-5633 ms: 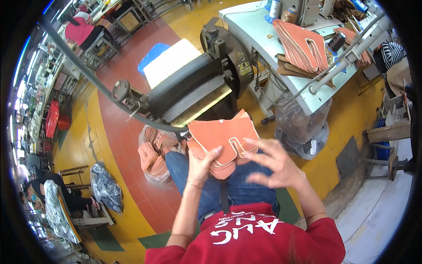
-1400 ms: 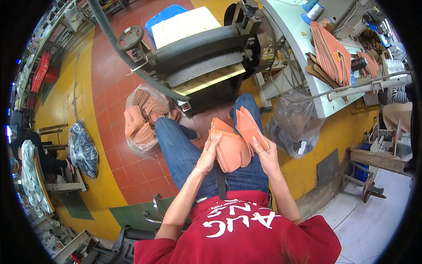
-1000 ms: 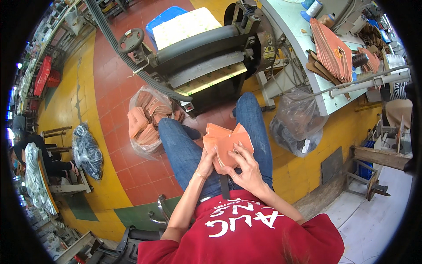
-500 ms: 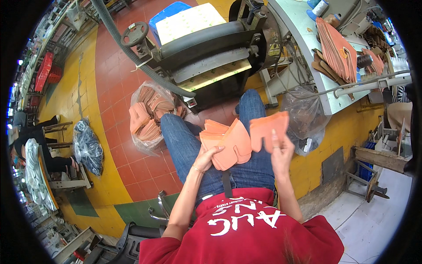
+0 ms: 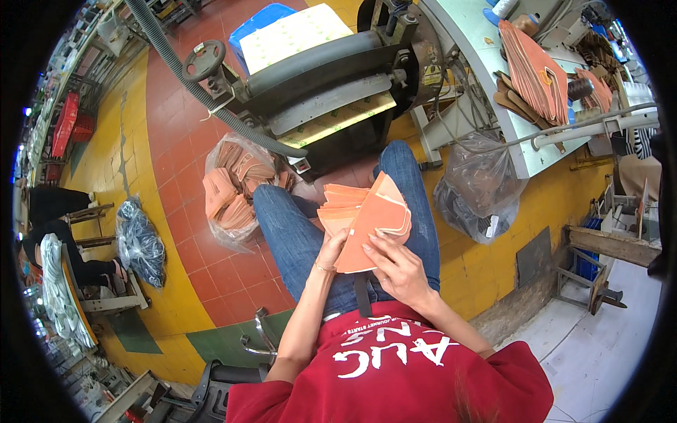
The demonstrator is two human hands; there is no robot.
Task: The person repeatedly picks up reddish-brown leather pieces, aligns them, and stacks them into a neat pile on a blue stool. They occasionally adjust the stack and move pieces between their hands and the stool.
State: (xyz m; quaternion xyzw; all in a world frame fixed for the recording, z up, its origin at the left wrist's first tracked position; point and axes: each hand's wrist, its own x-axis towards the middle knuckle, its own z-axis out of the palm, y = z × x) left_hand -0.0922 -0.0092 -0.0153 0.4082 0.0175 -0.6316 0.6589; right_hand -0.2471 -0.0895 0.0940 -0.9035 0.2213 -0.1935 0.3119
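A stack of thin, flat, salmon-orange pieces (image 5: pixel 341 198) is held up in the left hand (image 5: pixel 331 252), its layered edges fanned unevenly toward the upper left. Across its front leans a broader portion (image 5: pixel 374 220), perhaps one piece or several, tilted with a smooth face showing and a pointed corner at the top. Pale edging runs along its right side. The right hand (image 5: pixel 400 271) covers its lower right part.

1. One left hand (image 5: pixel 330 252), one right hand (image 5: pixel 402 271).
2. Held orange pieces (image 5: pixel 374 218): too many squished together to count.
3. Two blue-jeans legs (image 5: pixel 285 229).
4. One big roller machine (image 5: pixel 317 63).
5. One round wheel (image 5: pixel 204 60).
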